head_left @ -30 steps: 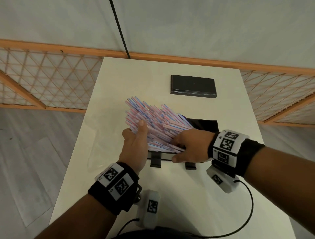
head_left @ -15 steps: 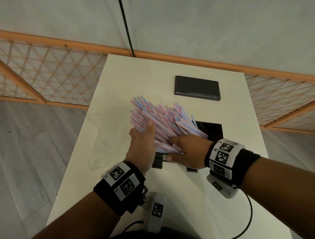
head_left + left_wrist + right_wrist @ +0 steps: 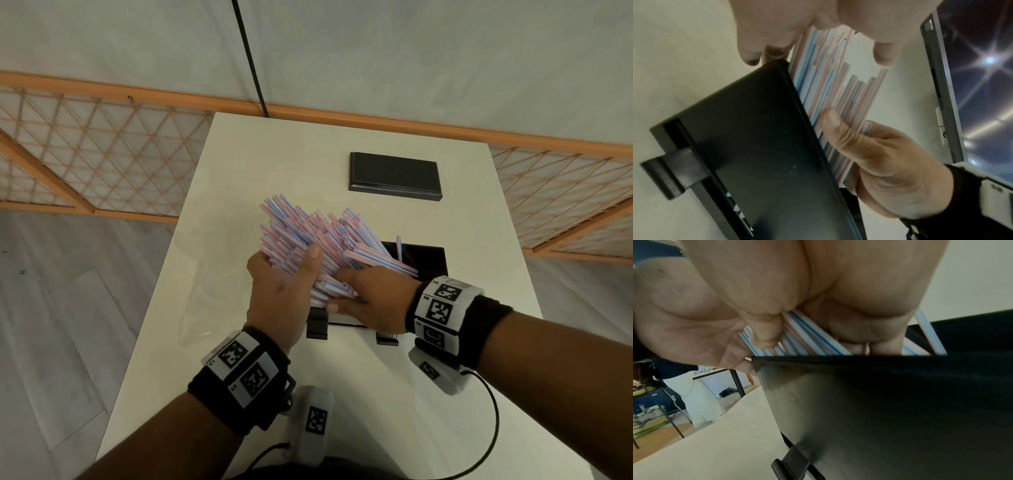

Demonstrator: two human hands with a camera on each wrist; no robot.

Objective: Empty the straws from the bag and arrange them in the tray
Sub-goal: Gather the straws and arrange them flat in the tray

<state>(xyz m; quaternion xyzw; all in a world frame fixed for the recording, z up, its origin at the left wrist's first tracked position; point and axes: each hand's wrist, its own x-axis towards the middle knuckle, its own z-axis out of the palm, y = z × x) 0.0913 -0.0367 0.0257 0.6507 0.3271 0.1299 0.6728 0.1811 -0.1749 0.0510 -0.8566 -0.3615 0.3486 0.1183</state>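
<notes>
White table (image 3: 479,205): both hands grip straws (image 3: 308,236) over tray (image 3: 428,260).

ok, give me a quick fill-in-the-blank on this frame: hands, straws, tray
1. Both hands, the left hand and the right hand, hold one bundle of ____.
2. The near ends of the straws go down into the ____ tray.
3. A single straw stands apart in the tray, on the bundle's ____ side.
4. Farther back on the table lies a flat black ____.

Missing: straws; black; right; lid
</notes>
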